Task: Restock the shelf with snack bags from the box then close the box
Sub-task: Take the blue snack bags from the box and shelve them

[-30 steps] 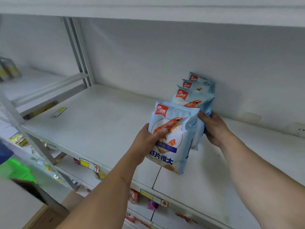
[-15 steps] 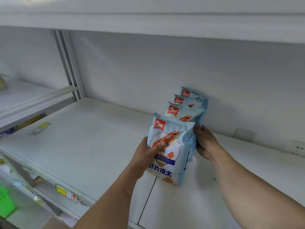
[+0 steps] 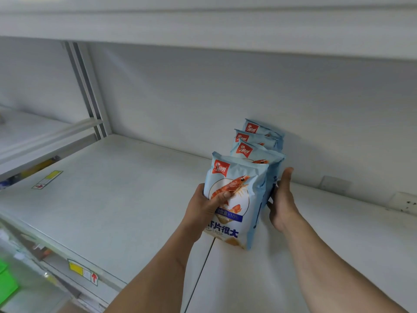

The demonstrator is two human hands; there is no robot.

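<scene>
At lower left of the frame, a bright green object (image 3: 6,283) shows blurred below the shelving, its nature unclear. A yellow-and-white price label with a red arrow (image 3: 84,272) sits on the front edge of the white shelf (image 3: 117,199), a flat, matte, smooth board with a thin seam running down its lower centre. A second label of the same kind (image 3: 47,180) lies flat on the shelf surface at left. A grey metal upright (image 3: 86,91) rises at upper left, and the underside of another white shelf board (image 3: 203,23) spans the top of the frame.

At centre, the left hand (image 3: 204,205) grips the front snack bag (image 3: 234,199), a glossy, puffed, pale blue pouch printed with a red logo, an orange prawn and dark blue characters. The thumb is curled over the bag's face; the other fingers are hidden behind its left edge. The bag stands upright on the shelf over the seam, its base touching the board.

Just behind it, three more bags of the same kind (image 3: 259,141) stand in a row running back to the white rear wall (image 3: 225,91).

Right of centre, the right hand (image 3: 282,199) lies with fingers straight and together, pressed flat against the right side of the row. A pale wall socket (image 3: 404,201) sits at far right.
</scene>
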